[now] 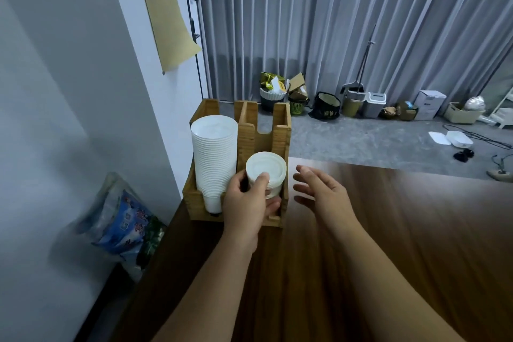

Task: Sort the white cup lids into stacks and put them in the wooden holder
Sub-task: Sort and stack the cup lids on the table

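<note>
Head view. My left hand (pixel 244 204) gripped a short stack of round white plastic cup lids (pixel 266 173), thumb on the top lid and fingers (pixel 273 207) curled beneath, holding it in the front right compartment of the slotted wooden holder (pixel 281 130). A tall stack of white cup lids (pixel 213 158) filled the left compartment. My right hand (pixel 323 193) hovered just beside the holder, fingers spread and relaxed, above the dark wooden counter (pixel 388 230).
</note>
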The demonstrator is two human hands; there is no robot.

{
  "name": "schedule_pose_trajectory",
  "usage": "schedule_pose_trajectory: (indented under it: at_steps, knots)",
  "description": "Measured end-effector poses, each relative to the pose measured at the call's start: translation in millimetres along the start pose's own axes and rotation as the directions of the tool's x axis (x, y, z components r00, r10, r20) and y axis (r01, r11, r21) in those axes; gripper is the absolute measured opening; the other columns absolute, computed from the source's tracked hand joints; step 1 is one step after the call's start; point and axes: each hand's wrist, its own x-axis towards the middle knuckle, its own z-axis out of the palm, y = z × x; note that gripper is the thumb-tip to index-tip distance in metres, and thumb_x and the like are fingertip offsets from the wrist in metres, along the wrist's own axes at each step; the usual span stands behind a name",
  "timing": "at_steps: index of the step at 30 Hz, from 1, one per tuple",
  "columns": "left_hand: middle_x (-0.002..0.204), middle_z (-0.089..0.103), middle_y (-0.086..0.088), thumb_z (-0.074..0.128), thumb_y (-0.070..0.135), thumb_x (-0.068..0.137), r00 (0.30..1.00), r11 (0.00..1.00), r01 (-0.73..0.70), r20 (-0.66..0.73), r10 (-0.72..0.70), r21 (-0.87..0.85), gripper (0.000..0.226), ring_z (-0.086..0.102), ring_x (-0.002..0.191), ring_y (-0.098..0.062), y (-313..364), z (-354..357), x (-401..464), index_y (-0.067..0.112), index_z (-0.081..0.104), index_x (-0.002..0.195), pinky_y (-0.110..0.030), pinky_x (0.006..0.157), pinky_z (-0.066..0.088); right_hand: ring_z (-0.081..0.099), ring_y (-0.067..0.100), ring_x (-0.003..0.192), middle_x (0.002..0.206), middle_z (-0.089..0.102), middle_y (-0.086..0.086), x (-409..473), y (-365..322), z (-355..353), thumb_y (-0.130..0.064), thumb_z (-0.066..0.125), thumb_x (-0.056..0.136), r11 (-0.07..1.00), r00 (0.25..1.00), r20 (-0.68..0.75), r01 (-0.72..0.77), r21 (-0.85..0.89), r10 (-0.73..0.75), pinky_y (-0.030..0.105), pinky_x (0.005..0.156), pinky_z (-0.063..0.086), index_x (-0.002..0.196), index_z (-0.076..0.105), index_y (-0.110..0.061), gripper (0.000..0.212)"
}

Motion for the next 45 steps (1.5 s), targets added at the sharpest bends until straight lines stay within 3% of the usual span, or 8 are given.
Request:
schedule_pose_trajectory:
  at_steps: [11, 22, 24, 27, 30, 33, 38, 45]
  knots:
    - [0.113, 0.069, 0.0, 0.071, 0.047, 0.102, 0.997, 0.874, -0.072, 0.008, 0.077, 0.48, 0.054, 0.079, 0.062, -0.015, 8.5, 16.2, 16.8, 0.019, 0.056, 0.146, -0.034, 0.056, 0.066, 0.075, 0.018, 0.103, 0.106, 0.081, -0.007, 25.5, 22.0, 2.3, -0.035, 0.064, 0.108, 0.994, 0.993, -0.048, -0.105, -0.005, 0.104, 0.026, 0.071, 0.063, 0.107, 0.082, -0.026, 0.02]
    - [0.084, 0.075, 0.006, 0.073, 0.028, 0.101, 0.975, 0.616, -0.207, 0.11, 0.193, 0.76, 0.04, 0.076, 0.06, -0.004, 13.6, -7.5, 1.0, 0.013, 0.066, 0.138, -0.017, 0.052, 0.059, 0.077, 0.003, 0.073, 0.086, 0.082, -0.01, 26.8, 25.4, 1.8, -0.028, 0.06, 0.111, 0.989, 0.99, 0.005, -0.144, 0.034, 0.144, 0.021, 0.06, 0.061, 0.108, 0.079, -0.014, 0.024]
    - [0.096, 0.078, 0.001, 0.075, 0.024, 0.1, 0.959, 0.545, -0.246, 0.122, 0.254, 0.802, 0.046, 0.078, 0.071, -0.009, 10.9, -12.2, -3.0, 0.013, 0.063, 0.143, -0.02, 0.061, 0.063, 0.077, 0.002, 0.072, 0.085, 0.082, -0.012, 25.8, 27.0, 2.9, -0.028, 0.06, 0.11, 0.989, 0.989, 0.01, -0.145, 0.024, 0.145, 0.021, 0.06, 0.061, 0.106, 0.079, -0.015, 0.024]
    - [0.143, 0.067, -0.004, 0.076, 0.019, 0.1, 0.872, 0.338, -0.398, 0.238, 0.427, 0.853, 0.057, 0.069, 0.125, -0.02, 6.5, -16.4, -6.3, 0.018, 0.056, 0.154, -0.032, 0.102, 0.057, 0.076, 0.009, 0.078, 0.093, 0.081, -0.006, 25.0, 28.4, 4.0, -0.029, 0.061, 0.11, 0.989, 0.99, -0.001, -0.144, 0.021, 0.144, 0.024, 0.066, 0.064, 0.105, 0.079, -0.017, 0.022]
    - [0.168, 0.045, 0.002, 0.069, 0.021, 0.104, 0.816, 0.112, -0.501, 0.426, 0.391, 0.858, 0.061, 0.051, 0.147, -0.021, 4.4, -16.7, 0.1, 0.028, 0.047, 0.161, -0.034, 0.112, 0.049, 0.075, 0.012, 0.091, 0.103, 0.079, -0.006, 24.1, 28.7, 5.9, -0.032, 0.061, 0.11, 0.993, 0.993, -0.005, -0.117, -0.013, 0.117, 0.025, 0.069, 0.063, 0.106, 0.078, -0.023, 0.02]
    - [0.171, 0.041, 0.003, 0.059, 0.028, 0.11, 0.82, -0.015, -0.513, 0.495, 0.289, 0.858, 0.052, 0.052, 0.147, -0.021, 3.9, -17.8, 10.0, 0.034, 0.048, 0.161, -0.038, 0.113, 0.049, 0.073, 0.011, 0.101, 0.108, 0.078, -0.011, 23.0, 29.3, 9.8, -0.038, 0.056, 0.112, 0.991, 0.991, 0.026, -0.13, -0.029, 0.131, 0.022, 0.072, 0.059, 0.108, 0.075, -0.032, 0.021]
    - [0.164, 0.051, 0.002, 0.053, 0.029, 0.113, 0.824, -0.069, -0.509, 0.509, 0.25, 0.858, 0.043, 0.056, 0.143, -0.021, 6.2, -17.3, 24.6, 0.034, 0.056, 0.156, -0.035, 0.108, 0.051, 0.07, 0.021, 0.114, 0.12, 0.076, -0.002, 25.3, 34.9, 13.3, -0.043, 0.045, 0.114, 0.982, 0.981, 0.042, -0.187, -0.031, 0.188, 0.037, 0.088, 0.057, 0.117, 0.073, -0.032, 0.029]
    - [0.157, 0.056, 0.006, 0.05, 0.029, 0.112, 0.826, -0.201, -0.494, 0.529, 0.197, 0.846, 0.045, 0.068, 0.122, -0.029, 5.4, -13.9, 29.0, 0.039, 0.052, 0.156, -0.04, 0.082, 0.058, 0.07, 0.026, 0.118, 0.124, 0.076, 0.002, 27.1, 36.8, 12.6, -0.041, 0.043, 0.115, 0.973, 0.973, 0.025, -0.231, 0.006, 0.23, 0.051, 0.105, 0.057, 0.121, 0.075, -0.027, 0.035]
